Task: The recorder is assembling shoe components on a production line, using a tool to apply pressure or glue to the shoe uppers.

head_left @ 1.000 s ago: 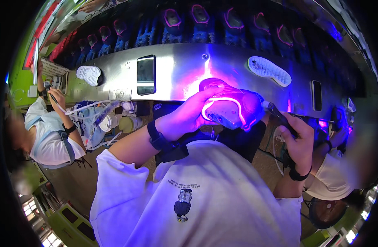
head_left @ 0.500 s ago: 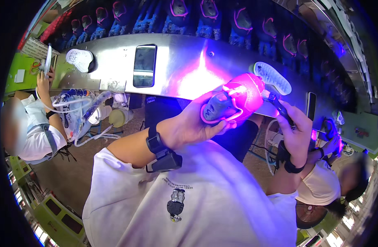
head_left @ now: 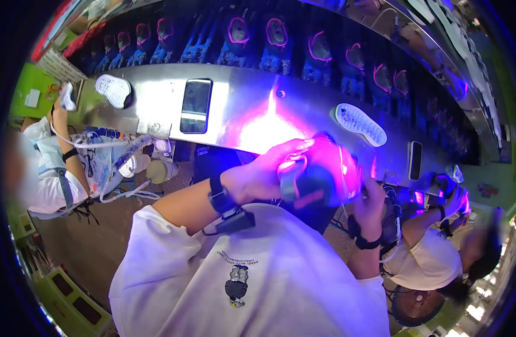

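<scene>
My left hand [head_left: 263,175] is closed around a shoe upper [head_left: 328,177] at the near edge of the metal table. The upper is dark with a lighter collar, lit bright pink and blurred by motion. At its right side is my right hand [head_left: 369,210], fingers curled close to the shoe. Whatever those fingers hold is hidden or smeared. On the table beyond the upper lies a pale shoe sole [head_left: 361,124], its patterned face up.
The metal table [head_left: 157,78] carries a phone [head_left: 195,106], a white sole [head_left: 113,91] and a second dark phone [head_left: 415,160]. Behind it runs a rack of shoe uppers [head_left: 277,32] with pink edges. Co-workers sit at left [head_left: 42,180] and right [head_left: 432,253].
The upper has turned and dropped slightly nearer to me in my left hand. My right hand has moved left and down; the dark-handled brush it held against the upper no longer shows.
</scene>
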Motion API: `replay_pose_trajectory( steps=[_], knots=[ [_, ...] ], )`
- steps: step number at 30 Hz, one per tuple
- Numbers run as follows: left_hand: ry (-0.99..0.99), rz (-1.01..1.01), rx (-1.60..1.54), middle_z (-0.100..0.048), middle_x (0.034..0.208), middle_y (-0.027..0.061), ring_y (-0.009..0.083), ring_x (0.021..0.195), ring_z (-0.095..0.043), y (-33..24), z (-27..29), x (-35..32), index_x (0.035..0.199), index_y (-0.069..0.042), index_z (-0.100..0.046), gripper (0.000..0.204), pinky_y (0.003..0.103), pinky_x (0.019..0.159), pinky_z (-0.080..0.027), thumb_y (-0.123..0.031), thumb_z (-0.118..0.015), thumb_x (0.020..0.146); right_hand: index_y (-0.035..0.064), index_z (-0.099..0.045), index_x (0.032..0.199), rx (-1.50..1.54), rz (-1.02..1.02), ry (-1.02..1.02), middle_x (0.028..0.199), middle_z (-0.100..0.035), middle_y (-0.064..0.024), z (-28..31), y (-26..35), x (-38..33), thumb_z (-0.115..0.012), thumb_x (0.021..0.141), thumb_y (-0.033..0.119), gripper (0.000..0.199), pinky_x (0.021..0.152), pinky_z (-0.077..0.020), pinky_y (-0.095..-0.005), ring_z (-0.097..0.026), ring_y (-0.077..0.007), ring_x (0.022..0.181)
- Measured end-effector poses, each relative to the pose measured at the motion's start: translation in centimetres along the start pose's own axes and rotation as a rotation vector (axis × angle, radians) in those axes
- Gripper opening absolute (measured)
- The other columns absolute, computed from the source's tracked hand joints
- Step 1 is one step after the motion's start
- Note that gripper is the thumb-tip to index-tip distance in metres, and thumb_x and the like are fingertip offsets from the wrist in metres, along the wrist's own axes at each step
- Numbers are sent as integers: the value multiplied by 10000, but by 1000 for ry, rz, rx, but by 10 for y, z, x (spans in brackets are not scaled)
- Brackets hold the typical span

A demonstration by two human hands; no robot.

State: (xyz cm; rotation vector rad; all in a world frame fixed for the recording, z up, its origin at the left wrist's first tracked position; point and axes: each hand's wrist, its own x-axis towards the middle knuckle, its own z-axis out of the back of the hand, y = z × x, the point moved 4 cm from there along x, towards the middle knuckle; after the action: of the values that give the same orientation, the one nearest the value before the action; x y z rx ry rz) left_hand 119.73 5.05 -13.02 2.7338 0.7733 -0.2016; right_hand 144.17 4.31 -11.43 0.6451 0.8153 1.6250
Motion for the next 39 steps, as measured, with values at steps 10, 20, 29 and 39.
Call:
replay_pose_trajectory(
  steps=[10, 20, 29, 39],
  knots=[
    [-125, -363, 1096, -614, 1311, 92, 202, 1222, -601, -78, -31, 21, 1505, -23, -355, 886, 375, 1083, -457, -17, -824, 753, -26, -642, 1278, 177, -62, 38, 1144, -728, -153, -24, -10, 5, -710, 893, 49, 398, 968, -494, -323, -681, -209, 1067],
    [-1722, -975, 1887, -697, 1145, 247, 376, 1082, -687, -337, -35, -85, 1288, 28, -534, 887, 431, 933, -550, -543, -831, 677, 8, -512, 1376, 452, -415, -80, 812, -599, 6, 5, -79, -11, -602, 986, 57, 402, 450, -333, -189, -455, -25, 538],
    [-1937, -808, 2031, -697, 1171, 210, 354, 1079, -693, -494, 51, -119, 1160, -64, -670, 434, 484, 894, -558, -392, -647, 876, 10, -532, 1308, 340, -494, -149, 716, -565, -21, 8, -96, -15, -574, 1008, 109, 318, 451, -349, -224, -477, -67, 525],
    [-1842, -1346, 1749, -462, 1395, 311, 445, 1311, -452, -429, 82, 35, 1431, 42, -376, 867, 504, 1114, -371, -281, -756, 721, 18, -549, 1279, 354, -480, -123, 876, -620, -12, -12, -92, 27, -582, 993, 52, 290, 519, -411, -203, -545, -53, 648]
  ],
)
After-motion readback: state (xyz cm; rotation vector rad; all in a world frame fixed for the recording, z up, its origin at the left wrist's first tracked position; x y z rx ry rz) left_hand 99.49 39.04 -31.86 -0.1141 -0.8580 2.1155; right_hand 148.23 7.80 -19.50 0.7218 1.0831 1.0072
